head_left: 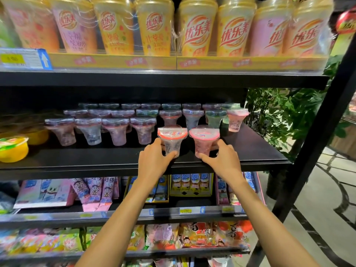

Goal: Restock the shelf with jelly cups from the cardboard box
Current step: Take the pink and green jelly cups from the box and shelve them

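Each hand's fingers grip one upright jelly cup, left hand (154, 160) and right hand (224, 158), lids up on the shelf (250, 149).

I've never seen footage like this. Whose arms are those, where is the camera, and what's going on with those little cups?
There is no machine here: a person is stocking a shop shelf, and the single picture comes from a wide-angle camera worn on their head, looking forward and down at their arms.

The left hand grips a clear jelly cup with a red-rimmed lid. The right hand grips a pink jelly cup. Both cups sit at the front of the black middle shelf, side by side.

Behind them stand rows of similar cups already on the shelf. To the far left is a yellow tub. Tall drink cups fill the shelf above; snack packets fill the ones below. The cardboard box is not in view.
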